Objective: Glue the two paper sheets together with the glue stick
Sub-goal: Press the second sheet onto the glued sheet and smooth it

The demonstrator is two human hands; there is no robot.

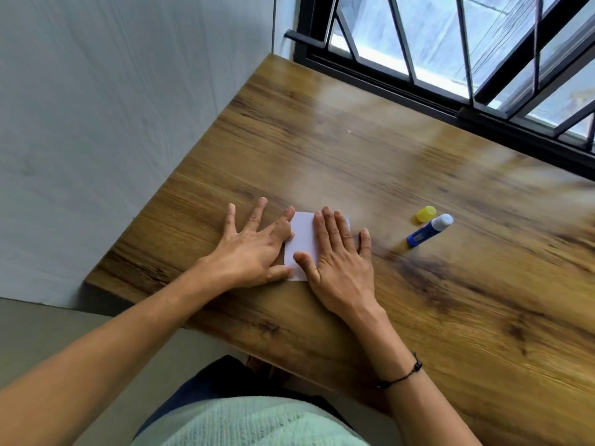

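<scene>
Both hands flat on the paper, pressing it onto the table.

The left hand (254, 249) lies with fingers spread wide, its thumb and forefinger on the left edge of the white paper (302, 243); the right hand (338, 255) covers the paper's right side, fingers straight and together, palm down, holding nothing. Only one white rectangle shows, so the two sheets seem already stacked, though I cannot tell that for certain. The glue stick (429, 230) lies uncapped on the wooden table (354, 149), well to the right of the hands, with its yellow cap (426, 213) just beside it. This looks like the pressing step. Next would be smoothing outward to the edges, then capping the glue.
</scene>
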